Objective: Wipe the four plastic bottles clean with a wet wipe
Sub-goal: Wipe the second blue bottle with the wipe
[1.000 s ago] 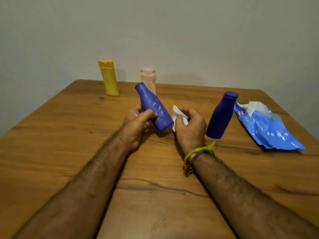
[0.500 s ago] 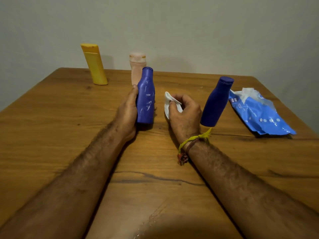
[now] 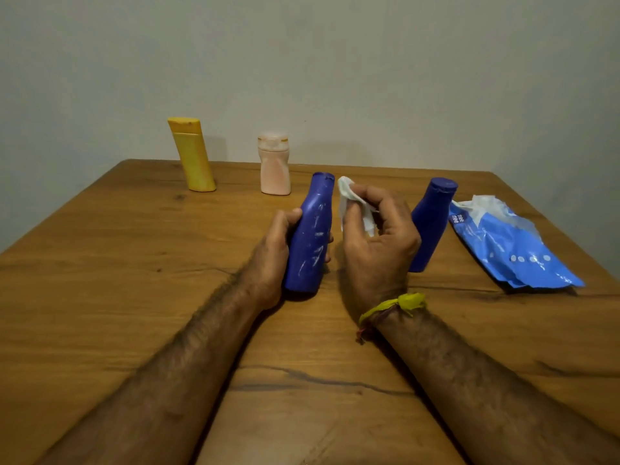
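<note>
Bottle: near blue bottle [image 3: 310,236] stands almost upright on the surface [image 3: 134,263], clasped by the left hand [image 3: 270,260].
Wipe: wet wipe [image 3: 350,204] pinched in the right hand [image 3: 375,243], just right of the bottle's neck, not touching.
Axis: vertical, so strokes likely run top to base.

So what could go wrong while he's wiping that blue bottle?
The right hand sits right in front of the other blue bottle, so a wide swipe could knock it over. The held blue bottle, in the left hand, shows white smears, so it might stay streaky. The wet wipe is bunched small and could miss spots.
</note>
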